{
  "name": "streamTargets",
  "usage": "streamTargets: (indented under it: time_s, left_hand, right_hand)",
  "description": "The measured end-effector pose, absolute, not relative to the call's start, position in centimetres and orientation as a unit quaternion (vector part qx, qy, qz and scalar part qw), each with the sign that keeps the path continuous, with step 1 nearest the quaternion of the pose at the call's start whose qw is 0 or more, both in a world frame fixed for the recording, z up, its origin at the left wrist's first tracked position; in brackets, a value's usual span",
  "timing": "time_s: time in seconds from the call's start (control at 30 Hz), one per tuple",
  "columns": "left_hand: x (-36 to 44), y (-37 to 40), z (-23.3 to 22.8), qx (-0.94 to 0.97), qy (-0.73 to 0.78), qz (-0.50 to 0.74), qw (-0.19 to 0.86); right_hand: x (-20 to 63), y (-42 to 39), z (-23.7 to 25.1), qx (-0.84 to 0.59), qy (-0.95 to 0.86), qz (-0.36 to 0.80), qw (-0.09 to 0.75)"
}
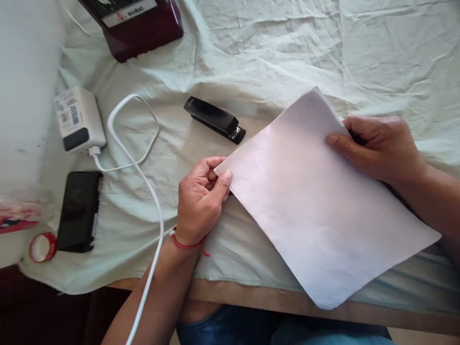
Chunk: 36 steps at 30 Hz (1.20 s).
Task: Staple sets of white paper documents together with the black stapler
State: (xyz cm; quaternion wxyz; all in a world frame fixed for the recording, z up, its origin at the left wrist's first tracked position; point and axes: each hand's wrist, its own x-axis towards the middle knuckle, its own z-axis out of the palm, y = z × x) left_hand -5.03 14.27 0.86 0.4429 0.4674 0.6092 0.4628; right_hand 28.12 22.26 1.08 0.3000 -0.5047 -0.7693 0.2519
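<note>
A stack of white paper sheets (316, 196) is held tilted over the cloth, its lower corner reaching past the table's front edge. My left hand (204, 196) pinches the left corner, thumb on top and fingers beneath; a red string bracelet circles that wrist. On the right side, my right hand (381, 148) grips the sheets' edge with the thumb on top, its other fingers partly hidden behind the paper. Just beyond my left hand lies a black stapler (213, 119), apart from both hands, its metal end towards the paper.
Left on the pale green cloth (273, 72) are a white power adapter (81, 120) with a white cable (156, 206), a black phone (79, 211) and a red tape roll (43, 247). A dark red box-like object (143, 33) stands behind. The wooden table edge (251, 294) runs along the front.
</note>
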Motion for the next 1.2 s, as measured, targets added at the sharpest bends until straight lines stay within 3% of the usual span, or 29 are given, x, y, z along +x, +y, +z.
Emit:
streamTargets:
  time_s: [0.23,0.53,1.2]
  left_hand:
    - [-6.0,14.8,0.7,0.44,0.552,0.482,0.519]
    - [-6.1,14.9,0.5,0.44,0.539,0.498,0.517]
    - [-6.4,14.7,0.3,0.405,0.549,0.51,0.524]
  right_hand:
    - [27.9,22.1,1.4,-0.516,-0.749,0.29,0.298]
    - [28.5,22.1,0.9,-0.564,-0.705,0.286,0.32]
    - [28.6,22.4,1.1,-0.585,-0.701,0.29,0.288]
